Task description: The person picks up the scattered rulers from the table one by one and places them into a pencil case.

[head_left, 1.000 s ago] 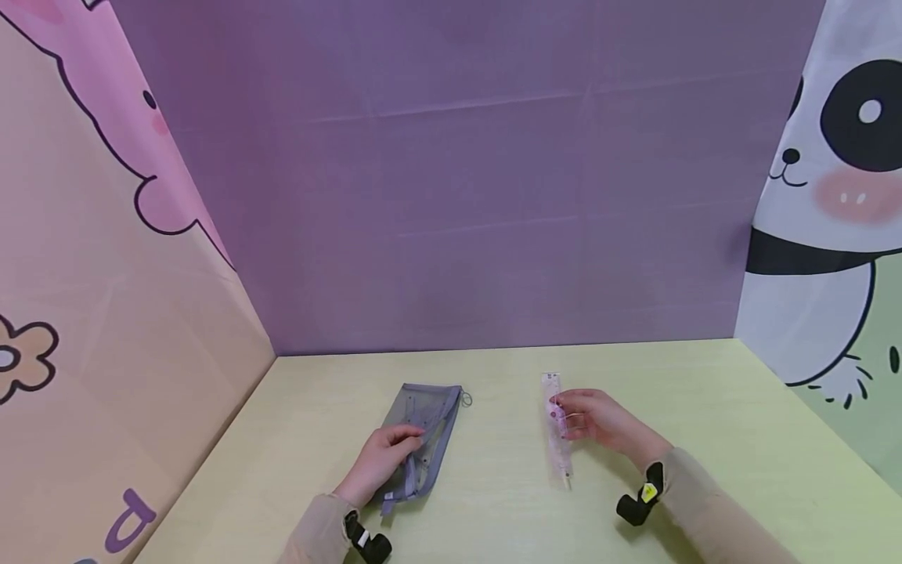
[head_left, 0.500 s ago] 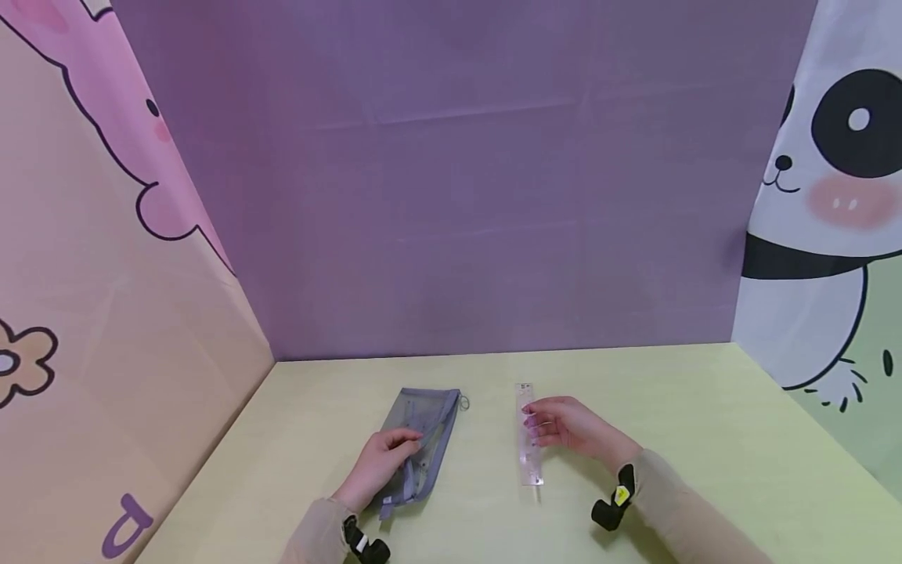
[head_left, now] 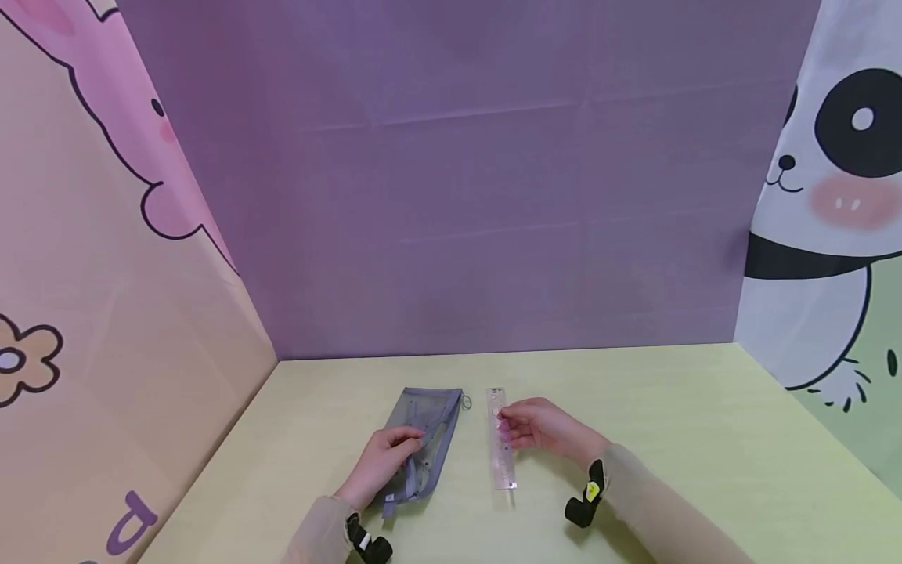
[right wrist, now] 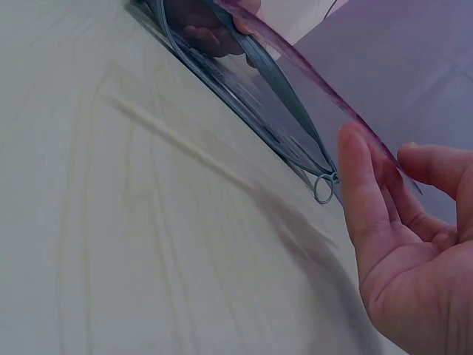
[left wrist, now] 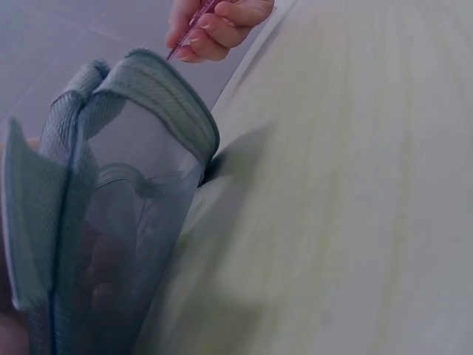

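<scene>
A grey-blue see-through zip pouch [head_left: 438, 454] lies slanted on the left middle of the table. My left hand [head_left: 380, 462] grips its near-left side; in the left wrist view the mouth of the pouch [left wrist: 159, 96] gapes. To the right of it, my right hand [head_left: 550, 429] pinches a clear pinkish ruler [head_left: 496, 401] by its right edge, thumb against fingers. The ruler [right wrist: 330, 95] is held up off the table beside the pouch, a small gap apart in the head view. Whatever the pouch contains is too faint to tell.
A pale wood-grain table [head_left: 634, 392] carries everything. A purple backdrop [head_left: 458, 196] closes off the rear. Printed cartoon panels stand at the left [head_left: 141, 329] and right [head_left: 817, 313]. A small ring [head_left: 467, 403] hangs from the pouch's far right corner.
My right hand has carried the ruler leftward, close to the pouch, and the ruler's flat face now shows more broadly. The left hand and pouch have stayed in place.
</scene>
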The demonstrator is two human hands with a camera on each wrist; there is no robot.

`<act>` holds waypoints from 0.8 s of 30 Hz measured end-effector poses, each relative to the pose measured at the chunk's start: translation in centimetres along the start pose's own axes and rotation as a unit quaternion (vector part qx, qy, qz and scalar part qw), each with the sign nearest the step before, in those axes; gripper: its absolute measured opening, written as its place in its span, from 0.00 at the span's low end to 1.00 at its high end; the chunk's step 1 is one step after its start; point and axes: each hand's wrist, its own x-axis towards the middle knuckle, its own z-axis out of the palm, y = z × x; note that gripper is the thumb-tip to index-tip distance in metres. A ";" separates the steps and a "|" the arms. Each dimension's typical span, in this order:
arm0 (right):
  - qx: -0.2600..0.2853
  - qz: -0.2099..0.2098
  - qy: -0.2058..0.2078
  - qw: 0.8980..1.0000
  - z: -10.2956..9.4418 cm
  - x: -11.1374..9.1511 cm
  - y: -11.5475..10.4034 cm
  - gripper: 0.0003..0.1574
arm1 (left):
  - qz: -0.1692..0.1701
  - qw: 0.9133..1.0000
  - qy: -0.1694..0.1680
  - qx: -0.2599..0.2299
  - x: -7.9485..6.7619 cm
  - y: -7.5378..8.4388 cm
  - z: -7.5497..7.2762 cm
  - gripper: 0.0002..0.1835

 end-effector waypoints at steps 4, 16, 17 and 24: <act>0.001 0.009 0.013 1.000 0.6 0.6 0.0 0.10 | 0.002 1.000 0.007 -0.002 0.1 -0.1 0.0 0.14; 0.001 0.027 0.006 1.000 2.2 2.1 0.2 0.08 | -0.013 1.000 0.009 -0.017 -0.2 0.5 -0.2 0.14; 0.002 0.028 0.005 1.000 2.3 2.2 0.2 0.08 | -0.011 1.000 0.011 -0.017 -0.2 0.5 -0.3 0.14; 0.003 0.035 0.007 0.999 3.0 2.6 0.5 0.09 | -0.008 0.999 0.029 -0.017 0.0 0.3 -0.3 0.12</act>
